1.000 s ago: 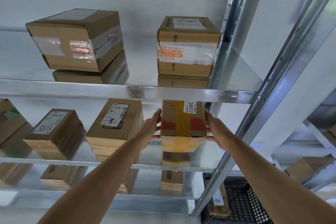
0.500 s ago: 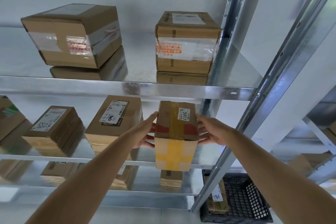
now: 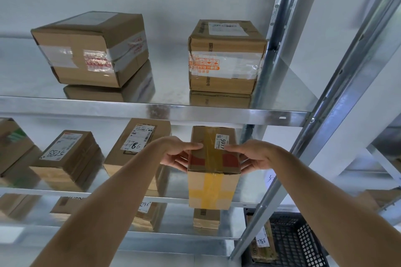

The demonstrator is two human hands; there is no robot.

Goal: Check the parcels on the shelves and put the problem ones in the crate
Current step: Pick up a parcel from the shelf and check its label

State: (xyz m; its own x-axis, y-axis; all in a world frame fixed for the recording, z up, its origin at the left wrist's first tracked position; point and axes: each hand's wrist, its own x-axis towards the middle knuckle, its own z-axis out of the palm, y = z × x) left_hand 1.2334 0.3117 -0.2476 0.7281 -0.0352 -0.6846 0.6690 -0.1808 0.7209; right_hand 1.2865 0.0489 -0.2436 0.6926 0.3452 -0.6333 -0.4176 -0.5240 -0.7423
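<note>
2 hands on 1 parcel [image 3: 213, 167] here: left hand [image 3: 176, 154] and right hand [image 3: 252, 155] pinch its sides, thumbs curled over the top, holding it out in front of the middle shelf [image 3: 121, 196]. The 7786 box [image 3: 138, 149] sits close at 9 o'clock, the steel upright [image 3: 280, 182] at 3. The black crate [image 3: 303, 243] is down at 5 o'clock.

Single head view, close to metal shelving [image 3: 152, 110], facing forward, tilted slightly upward.
</note>
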